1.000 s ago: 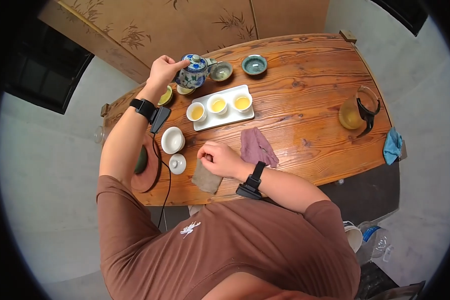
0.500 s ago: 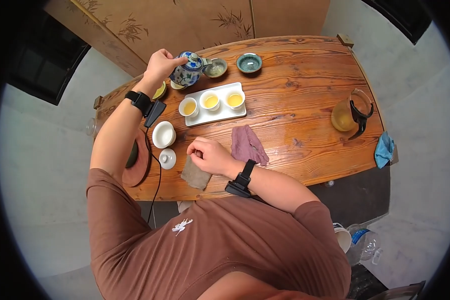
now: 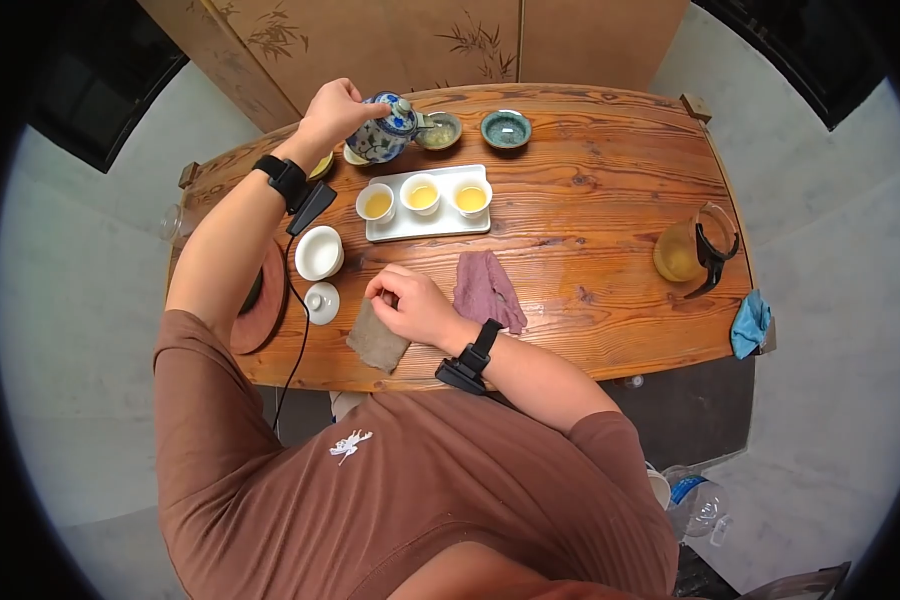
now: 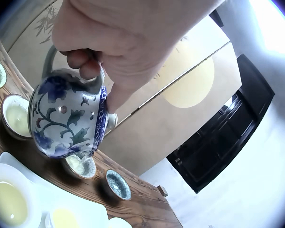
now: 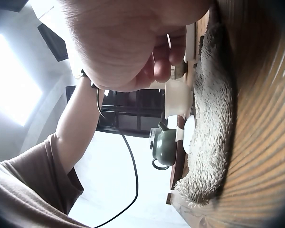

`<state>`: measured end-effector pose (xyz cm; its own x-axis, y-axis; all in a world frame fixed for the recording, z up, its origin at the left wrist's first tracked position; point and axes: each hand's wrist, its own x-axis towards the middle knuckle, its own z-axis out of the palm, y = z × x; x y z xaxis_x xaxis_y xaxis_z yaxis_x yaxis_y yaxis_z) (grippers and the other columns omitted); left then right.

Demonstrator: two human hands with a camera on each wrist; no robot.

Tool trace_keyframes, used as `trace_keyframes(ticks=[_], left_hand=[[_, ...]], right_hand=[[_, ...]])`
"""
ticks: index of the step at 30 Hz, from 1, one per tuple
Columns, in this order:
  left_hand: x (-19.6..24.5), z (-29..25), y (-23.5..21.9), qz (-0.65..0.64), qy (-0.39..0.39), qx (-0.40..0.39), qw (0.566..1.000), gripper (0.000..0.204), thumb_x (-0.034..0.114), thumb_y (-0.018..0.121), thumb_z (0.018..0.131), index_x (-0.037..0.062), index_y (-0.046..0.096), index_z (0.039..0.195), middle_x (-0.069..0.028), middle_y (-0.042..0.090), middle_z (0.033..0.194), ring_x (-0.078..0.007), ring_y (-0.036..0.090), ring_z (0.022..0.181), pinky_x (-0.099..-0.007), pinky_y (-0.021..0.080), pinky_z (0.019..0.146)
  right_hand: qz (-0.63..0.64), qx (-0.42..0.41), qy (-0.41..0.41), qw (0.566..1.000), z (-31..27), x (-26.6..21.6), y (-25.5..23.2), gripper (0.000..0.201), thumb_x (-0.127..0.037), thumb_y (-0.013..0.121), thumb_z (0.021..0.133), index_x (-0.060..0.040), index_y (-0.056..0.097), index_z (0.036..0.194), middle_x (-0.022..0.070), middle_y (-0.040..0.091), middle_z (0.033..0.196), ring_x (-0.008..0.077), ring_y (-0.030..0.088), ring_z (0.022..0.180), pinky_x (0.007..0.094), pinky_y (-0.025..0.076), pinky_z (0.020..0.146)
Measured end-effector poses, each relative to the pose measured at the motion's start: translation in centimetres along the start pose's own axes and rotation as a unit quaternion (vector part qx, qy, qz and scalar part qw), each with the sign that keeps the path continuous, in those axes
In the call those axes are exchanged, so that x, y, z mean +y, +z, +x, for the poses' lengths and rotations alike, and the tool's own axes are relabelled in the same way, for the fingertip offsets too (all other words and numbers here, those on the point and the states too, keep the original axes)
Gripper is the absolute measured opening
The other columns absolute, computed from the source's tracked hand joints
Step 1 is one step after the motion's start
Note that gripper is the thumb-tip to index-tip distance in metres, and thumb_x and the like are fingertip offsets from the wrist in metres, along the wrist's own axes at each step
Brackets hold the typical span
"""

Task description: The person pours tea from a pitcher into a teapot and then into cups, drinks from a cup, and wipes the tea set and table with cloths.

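My left hand (image 3: 335, 112) grips a blue-and-white floral teapot (image 3: 375, 142) by its handle, the thumb pressed on the lid. The pot tips to the right, its spout over a small grey-green cup (image 3: 440, 130). In the left wrist view, clear liquid runs down near the spout into that cup (image 4: 80, 166). Just beyond sits a teal cup (image 3: 506, 130). Nearer me, a white tray (image 3: 430, 228) bears three white cups of yellow tea. My right hand (image 3: 415, 305) rests with loosely curled fingers by a grey-brown cloth (image 3: 378, 342), holding nothing.
A white lidless bowl (image 3: 319, 253) and its lid (image 3: 321, 303) stand left of the right hand. A purple cloth (image 3: 488, 290) lies right of it. A glass pitcher (image 3: 678, 252) and blue cloth (image 3: 750, 325) are far right. A green teapot (image 5: 165, 148) stands at left.
The teapot has tipped further to the right, its spout lower over the grey-green cup. The right hand keeps its place by the cloth while the head view shifts slightly.
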<state>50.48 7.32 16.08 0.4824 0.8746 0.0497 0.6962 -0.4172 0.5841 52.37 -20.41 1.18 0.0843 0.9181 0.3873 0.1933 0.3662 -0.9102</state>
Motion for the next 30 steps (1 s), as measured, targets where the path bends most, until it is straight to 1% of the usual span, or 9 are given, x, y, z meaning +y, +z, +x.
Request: trace_keyframes(ticks=[3,6,9,14,15,17,21,24,30], left_hand=[[0.08,-0.11,0.26,0.002,0.004,0.008,1.0,0.045,0.03,0.091,0.08,0.0094,0.052,0.079,0.0,0.054,0.068,-0.0096,0.05,0.059,-0.0276,0.041,0.049],[0.25,-0.24,0.15,0.019,0.01,0.012,1.0,0.045,0.03,0.091,0.08,0.0096,0.051,0.079,-0.0001,0.054,0.068,-0.0095,0.05,0.059,-0.0275,0.041,0.049],[0.14,-0.11,-0.09,0.018,-0.005,-0.003,1.0,0.047,0.035,0.092,0.077,0.0081,0.054,0.084,-0.0033,0.059,0.071,-0.0127,0.056,0.062,-0.0303,0.047,0.055],[0.0,-0.04,-0.23,0.012,-0.002,-0.002,1.0,0.046,0.035,0.092,0.077,0.008,0.054,0.083,-0.0036,0.06,0.07,-0.0127,0.057,0.062,-0.0302,0.048,0.055],[-0.09,-0.04,-0.23,0.011,-0.001,-0.001,1.0,0.046,0.034,0.092,0.077,0.008,0.054,0.083,-0.0036,0.06,0.07,-0.0127,0.057,0.062,-0.0302,0.048,0.055],[0.01,-0.1,-0.29,0.015,-0.002,0.002,1.0,0.046,0.034,0.092,0.077,0.008,0.055,0.083,-0.0037,0.06,0.07,-0.0126,0.058,0.062,-0.0299,0.048,0.055],[-0.09,-0.03,-0.31,0.012,-0.006,0.0,1.0,0.045,0.033,0.092,0.077,0.0081,0.055,0.084,-0.0039,0.06,0.07,-0.0126,0.058,0.062,-0.0294,0.047,0.054],[-0.01,-0.18,-0.15,0.011,0.001,0.015,1.0,0.046,0.032,0.091,0.08,0.0093,0.051,0.08,0.0001,0.055,0.068,-0.0096,0.05,0.058,-0.0273,0.041,0.049],[0.01,-0.35,-0.17,0.01,0.0,0.011,1.0,0.045,0.031,0.091,0.081,0.0097,0.051,0.079,-0.0001,0.055,0.068,-0.0095,0.051,0.059,-0.0277,0.041,0.05]], right_hand=[[0.003,0.001,-0.003,1.0,0.02,0.15,0.07,0.007,-0.006,0.067,0.09,-0.0013,0.069,0.095,0.0107,0.066,0.089,0.023,0.067,0.073,0.0348,0.054,0.067],[0.003,0.003,-0.004,1.0,0.07,0.03,0.09,0.007,-0.007,0.067,0.09,-0.0014,0.069,0.094,0.0106,0.066,0.089,0.0231,0.067,0.073,0.0347,0.054,0.067],[0.004,0.005,-0.002,1.0,0.04,0.08,0.09,0.007,-0.006,0.067,0.09,-0.0015,0.069,0.094,0.0106,0.066,0.089,0.0231,0.067,0.072,0.0348,0.054,0.067],[-0.002,0.001,0.0,1.0,0.01,0.05,0.1,0.005,-0.002,0.068,0.089,-0.0003,0.069,0.094,0.0096,0.065,0.087,0.0194,0.066,0.072,0.032,0.054,0.067],[-0.001,0.0,0.0,1.0,-0.05,0.06,0.12,0.005,-0.004,0.067,0.089,-0.0007,0.069,0.094,0.01,0.065,0.088,0.0207,0.066,0.072,0.033,0.054,0.067],[0.001,-0.001,-0.003,1.0,0.01,0.09,0.12,0.006,-0.006,0.066,0.09,-0.0014,0.069,0.093,0.0109,0.066,0.089,0.0234,0.067,0.072,0.0351,0.054,0.067],[0.003,-0.002,0.003,1.0,-0.04,0.01,0.1,0.006,-0.006,0.066,0.09,-0.0011,0.069,0.093,0.0108,0.066,0.089,0.0233,0.066,0.072,0.0349,0.054,0.067],[0.006,-0.001,0.002,1.0,0.03,0.13,0.05,0.006,-0.006,0.066,0.09,-0.0009,0.069,0.094,0.0108,0.066,0.089,0.0232,0.066,0.073,0.0348,0.054,0.067],[0.005,-0.004,0.006,1.0,-0.09,-0.05,0.16,0.006,-0.005,0.066,0.09,-0.001,0.068,0.094,0.0106,0.066,0.089,0.0229,0.066,0.073,0.0345,0.054,0.067]])
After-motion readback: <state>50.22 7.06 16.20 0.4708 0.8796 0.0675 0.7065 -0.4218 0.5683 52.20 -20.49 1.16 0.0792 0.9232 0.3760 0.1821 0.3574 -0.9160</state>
